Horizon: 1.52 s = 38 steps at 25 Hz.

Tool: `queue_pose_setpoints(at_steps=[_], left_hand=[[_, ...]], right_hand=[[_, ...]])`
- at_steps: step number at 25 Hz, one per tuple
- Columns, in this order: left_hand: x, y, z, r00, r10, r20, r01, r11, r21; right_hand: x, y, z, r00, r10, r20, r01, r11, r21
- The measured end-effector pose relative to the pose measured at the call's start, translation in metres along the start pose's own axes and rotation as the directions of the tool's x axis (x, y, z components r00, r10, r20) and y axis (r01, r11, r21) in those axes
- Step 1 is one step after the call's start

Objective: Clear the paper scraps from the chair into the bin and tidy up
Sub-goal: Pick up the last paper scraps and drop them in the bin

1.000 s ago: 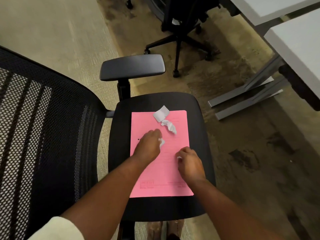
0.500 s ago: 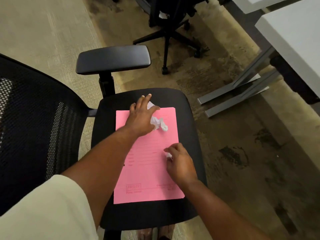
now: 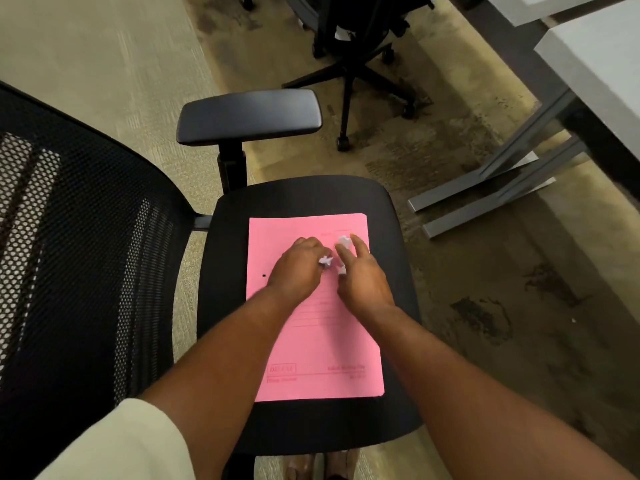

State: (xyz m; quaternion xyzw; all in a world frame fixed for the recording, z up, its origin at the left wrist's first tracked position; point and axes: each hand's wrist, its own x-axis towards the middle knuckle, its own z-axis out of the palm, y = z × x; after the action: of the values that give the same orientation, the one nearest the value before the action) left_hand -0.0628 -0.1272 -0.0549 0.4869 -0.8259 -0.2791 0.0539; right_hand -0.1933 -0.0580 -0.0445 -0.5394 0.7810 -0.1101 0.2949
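A pink folder lies flat on the black seat of an office chair. My left hand rests on the folder, closed around crumpled white paper scraps that poke out by the thumb. My right hand is beside it, fingers spread, touching a white scrap at its fingertips, and another small scrap shows under its thumb. No bin is in view.
The chair's mesh backrest fills the left and its armrest stands behind the seat. Another black office chair is further back. Grey desk legs and white desktops are at the right. Stained carpet surrounds the chair.
My left hand pulled back from the folder's far edge, gathering the scraps into its grip. My right hand moved forward to the scrap near the folder's top right.
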Motion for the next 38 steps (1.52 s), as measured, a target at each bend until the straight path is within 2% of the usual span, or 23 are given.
queue_pose_setpoints(at_steps=[3,7,19,24,29,38], left_hand=[[-0.011,-0.001,0.001,1.0,-0.022,0.021,0.023,1.0,-0.021],[-0.034,0.007,-0.006,0.999,-0.02,0.039,0.02,1.0,-0.017],[-0.113,0.07,-0.076,0.998,-0.051,0.031,0.05,0.999,0.008],[-0.146,0.113,-0.102,0.999,0.02,0.037,-0.02,1.0,0.013],[-0.18,0.162,-0.103,0.986,0.144,0.078,-0.143,0.989,-0.019],[-0.252,0.272,-0.052,0.889,0.42,0.184,-0.422,0.906,-0.028]], right_hand=[[0.0,-0.004,0.002,0.998,-0.052,-0.023,0.05,0.997,-0.051],[-0.028,-0.004,0.003,0.999,-0.041,-0.023,0.04,0.999,-0.035],[-0.139,-0.035,-0.046,0.961,0.153,-0.228,-0.127,0.984,0.126],[-0.204,-0.036,-0.09,0.937,0.182,-0.299,-0.129,0.973,0.19],[-0.263,-0.024,-0.122,0.873,0.278,-0.402,-0.173,0.945,0.277],[-0.399,0.06,-0.146,0.744,0.384,-0.547,-0.165,0.899,0.406]])
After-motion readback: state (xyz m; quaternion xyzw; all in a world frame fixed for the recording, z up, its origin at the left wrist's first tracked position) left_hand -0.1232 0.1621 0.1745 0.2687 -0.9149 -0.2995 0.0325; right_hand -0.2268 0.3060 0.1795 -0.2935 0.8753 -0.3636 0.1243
